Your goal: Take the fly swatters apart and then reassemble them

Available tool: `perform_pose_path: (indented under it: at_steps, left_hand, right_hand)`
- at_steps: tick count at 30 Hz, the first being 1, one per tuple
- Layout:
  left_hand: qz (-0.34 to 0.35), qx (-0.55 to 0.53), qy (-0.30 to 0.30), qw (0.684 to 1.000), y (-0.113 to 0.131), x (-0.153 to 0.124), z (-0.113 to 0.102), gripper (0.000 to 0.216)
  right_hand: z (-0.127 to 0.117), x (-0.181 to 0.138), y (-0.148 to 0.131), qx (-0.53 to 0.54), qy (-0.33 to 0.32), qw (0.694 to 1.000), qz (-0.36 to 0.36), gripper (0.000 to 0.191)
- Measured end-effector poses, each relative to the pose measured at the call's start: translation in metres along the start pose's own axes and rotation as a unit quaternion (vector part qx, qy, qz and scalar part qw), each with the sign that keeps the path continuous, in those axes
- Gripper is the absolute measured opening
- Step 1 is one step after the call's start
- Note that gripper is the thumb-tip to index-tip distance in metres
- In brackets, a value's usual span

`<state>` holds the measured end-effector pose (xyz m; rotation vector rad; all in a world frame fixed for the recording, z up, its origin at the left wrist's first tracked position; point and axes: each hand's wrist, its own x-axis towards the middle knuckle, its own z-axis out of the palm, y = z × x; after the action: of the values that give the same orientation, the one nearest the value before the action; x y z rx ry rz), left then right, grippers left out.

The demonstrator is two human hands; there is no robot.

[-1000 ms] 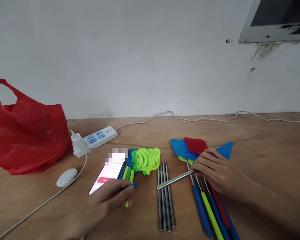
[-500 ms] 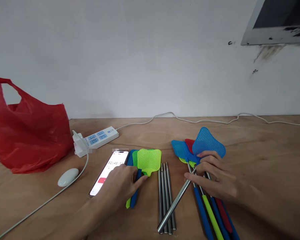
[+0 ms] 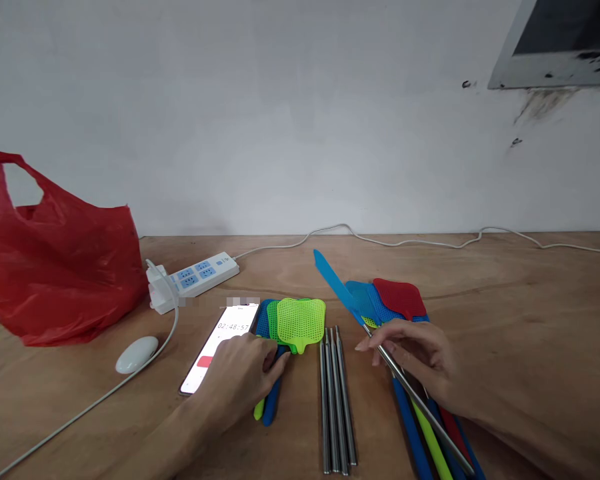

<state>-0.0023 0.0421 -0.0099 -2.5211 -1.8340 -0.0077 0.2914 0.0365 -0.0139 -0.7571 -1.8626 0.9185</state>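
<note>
My right hand (image 3: pixel 415 353) pinches the steel rod of a blue fly swatter (image 3: pixel 335 283) between thumb and fingers. Its head is seen nearly edge-on at upper left, and the rod slants down to the right. Beneath it lies a stack of assembled fly swatters, with a red mesh head (image 3: pixel 401 297) on top and a blue handle (image 3: pixel 413 433) among several coloured ones. My left hand (image 3: pixel 243 370) rests over the phone's edge and a blue handle (image 3: pixel 271 403), thumb stretched out, other fingers curled and partly hidden. Just beyond it are yellow-green (image 3: pixel 301 321), green and blue mesh heads.
Several steel rods (image 3: pixel 336 407) lie side by side between my hands. Left of them is a phone (image 3: pixel 215 353) showing a timer. A white power strip (image 3: pixel 207 273), a white mouse-like object (image 3: pixel 137 355), a cable and a red plastic bag (image 3: pixel 65 267) occupy the left side.
My right hand has swung the blue fly swatter round: its head moved from upper right to upper left, the rod's end from lower left to lower right. The red head is now uncovered. My left hand stays put.
</note>
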Motion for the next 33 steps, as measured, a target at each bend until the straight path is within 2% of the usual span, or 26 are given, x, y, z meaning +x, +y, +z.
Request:
perform_pose_path:
  at_steps: [1, 3, 5, 11, 14, 21, 27, 30, 33]
  left_hand:
    - [0.008, -0.012, 0.01, 1.0, 0.0, 0.0, 0.002, 0.043]
    - [0.024, -0.041, 0.031, 0.998, 0.0, -0.001, 0.003, 0.041]
    - [0.043, -0.082, 0.057, 0.994, 0.0, -0.003, 0.003, 0.038]
    - [0.086, -0.188, 0.186, 0.96, 0.0, -0.005, 0.002, 0.012]
    - [0.087, -0.215, 0.225, 0.946, -0.002, -0.003, 0.003, 0.015]
    - [0.104, -0.241, 0.214, 0.941, -0.003, -0.001, 0.003, 0.043]
    - [0.14, -0.272, 0.195, 0.932, -0.005, -0.002, 0.003, 0.052]
    - [0.167, -0.278, 0.191, 0.927, -0.007, -0.003, 0.005, 0.052]
    - [0.184, -0.287, 0.193, 0.92, -0.007, -0.003, 0.006, 0.039]
  right_hand:
    - [0.003, 0.0, 0.001, 0.087, 0.001, 0.995, 0.058, 0.016]
    - [0.007, 0.002, 0.003, 0.233, 0.007, 0.963, 0.135, 0.019]
    - [0.009, 0.005, 0.003, 0.312, 0.016, 0.932, 0.184, 0.022]
    - [0.007, 0.007, -0.004, 0.363, -0.004, 0.884, 0.296, 0.028]
    - [0.007, 0.006, -0.006, 0.365, -0.032, 0.87, 0.33, 0.028]
    - [0.008, 0.004, -0.003, 0.405, -0.128, 0.824, 0.374, 0.029]
    - [0.011, 0.0, -0.006, 0.432, -0.194, 0.791, 0.387, 0.03]
    - [0.013, -0.001, -0.008, 0.418, -0.21, 0.791, 0.394, 0.033]
    - [0.014, -0.002, -0.007, 0.407, -0.218, 0.79, 0.403, 0.035]
